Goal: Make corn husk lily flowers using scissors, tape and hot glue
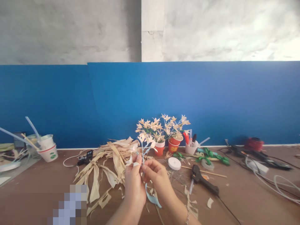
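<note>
Flower sprig is right in the middle of things, held up above the desk in both hands. From where I'm standing, the left hand has the stem clamped between thumb and fingers, and the right hand is pinched shut around its lower end. They're super close together; can't tell if they actually touch. My guess is the left one is steadying it so the right can do the fiddly stuff.

A pale blue strip dangles below, curling off toward the right forearm. Can't see where its top end goes, fingers are in the way.

As for which way it points: blooms up, cut end down inside the grip, long axis pretty much upright with maybe a tiny lean left. Little side branches fork out both ways near the top. Holding it low like that probably saves the petals from getting squashed.

Layout makes sense too imo. Dry husks are heaped by the left hand, while the white roll and glue gun lie on the right, handy to grab. Finished-looking flowers stand at the back in red cups, likely out of harm's way.
</note>
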{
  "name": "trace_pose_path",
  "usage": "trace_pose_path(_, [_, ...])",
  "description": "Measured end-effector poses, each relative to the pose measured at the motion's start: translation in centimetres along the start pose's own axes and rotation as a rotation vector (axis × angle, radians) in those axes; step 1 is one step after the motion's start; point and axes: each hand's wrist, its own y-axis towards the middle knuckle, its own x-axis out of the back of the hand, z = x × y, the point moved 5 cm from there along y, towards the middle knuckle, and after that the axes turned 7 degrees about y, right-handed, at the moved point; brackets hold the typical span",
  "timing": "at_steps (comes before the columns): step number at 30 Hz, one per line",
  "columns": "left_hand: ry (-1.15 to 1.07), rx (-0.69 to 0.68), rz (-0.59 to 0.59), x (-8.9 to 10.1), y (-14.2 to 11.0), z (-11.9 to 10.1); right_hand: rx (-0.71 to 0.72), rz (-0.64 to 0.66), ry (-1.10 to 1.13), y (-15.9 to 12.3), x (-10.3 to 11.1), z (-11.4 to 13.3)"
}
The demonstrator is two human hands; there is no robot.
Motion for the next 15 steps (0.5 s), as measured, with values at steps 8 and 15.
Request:
trace_pose_path(8, [-0.02,-0.013,-0.026,0.4,-0.1,0.4,-0.005,-0.038,0.018,-0.1,0.3,0.0])
trace_pose_path(15, [0.123,0.026,0.142,-0.3,1.1,0.5,0.029,-0.032,-0.027,0.6,0.7,0.4])
